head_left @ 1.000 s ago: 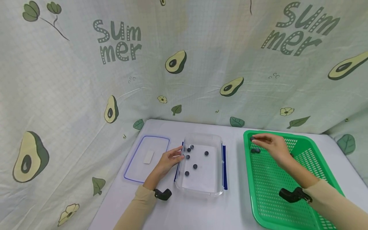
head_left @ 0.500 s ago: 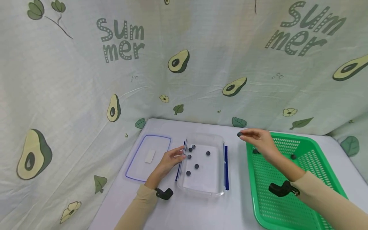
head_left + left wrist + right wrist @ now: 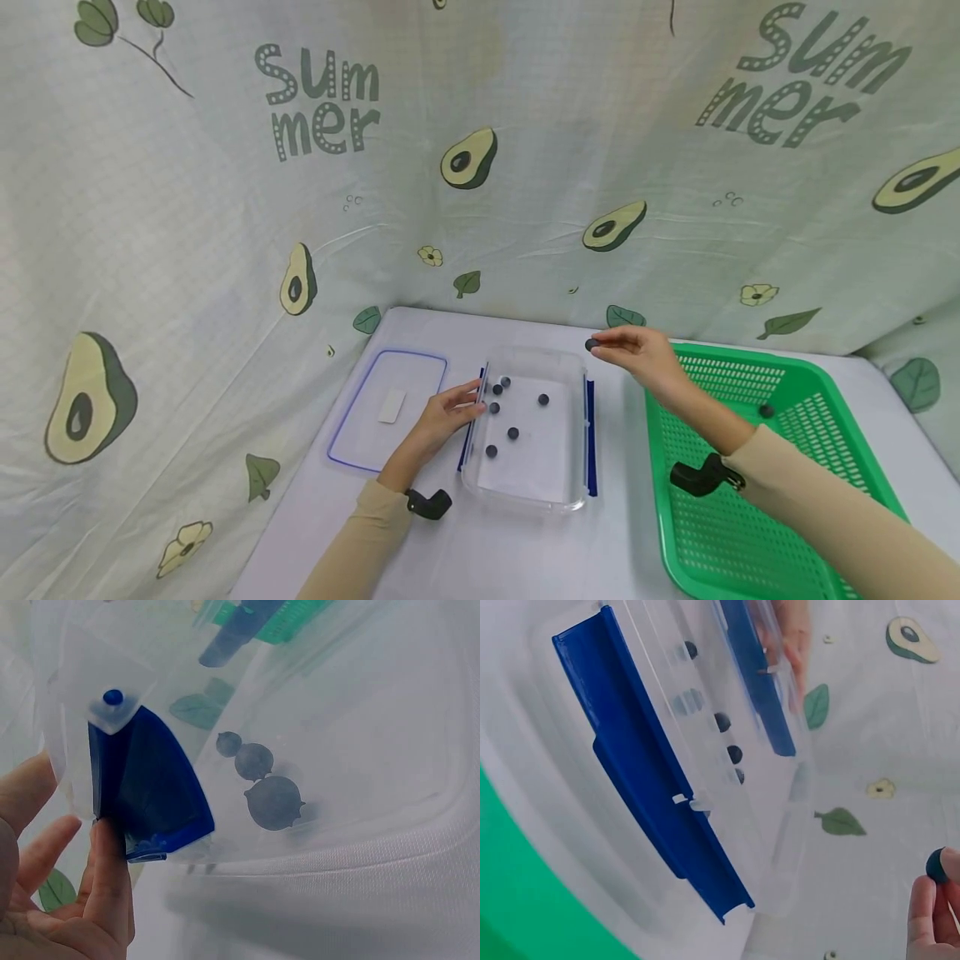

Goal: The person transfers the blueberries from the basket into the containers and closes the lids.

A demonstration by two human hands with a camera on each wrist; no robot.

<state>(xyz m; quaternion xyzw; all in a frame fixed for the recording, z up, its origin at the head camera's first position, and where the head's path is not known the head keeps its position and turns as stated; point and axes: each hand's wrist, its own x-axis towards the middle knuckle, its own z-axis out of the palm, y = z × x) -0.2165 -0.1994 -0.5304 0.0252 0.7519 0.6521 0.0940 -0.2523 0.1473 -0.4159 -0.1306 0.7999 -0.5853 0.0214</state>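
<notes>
In the head view, a clear plastic box [image 3: 525, 507] with blue side latches stands on the table. Several dark blueberries [image 3: 513, 433] lie inside it, and the left wrist view shows small crown points on one blueberry [image 3: 274, 803]. My left hand [image 3: 442, 421] holds the box's left side; a finger meets the dangling blue latch [image 3: 161, 784] in the left wrist view. My right hand [image 3: 641, 358] pinches one blueberry [image 3: 592, 344] between thumb and fingertips. It is raised beyond the box's far right corner, left of the green basket [image 3: 655, 467].
A blueberry [image 3: 766, 411] lies in the basket, partly below my right forearm. The box's lid [image 3: 348, 429], rimmed in blue, lies flat at the left with a white label [image 3: 391, 406]. A printed curtain [image 3: 525, 250] hangs behind the table and along its left.
My right hand has moved left with the blueberry, from over the basket's far left corner toward the box. My left hand stays on the box's side. The head view has shifted slightly.
</notes>
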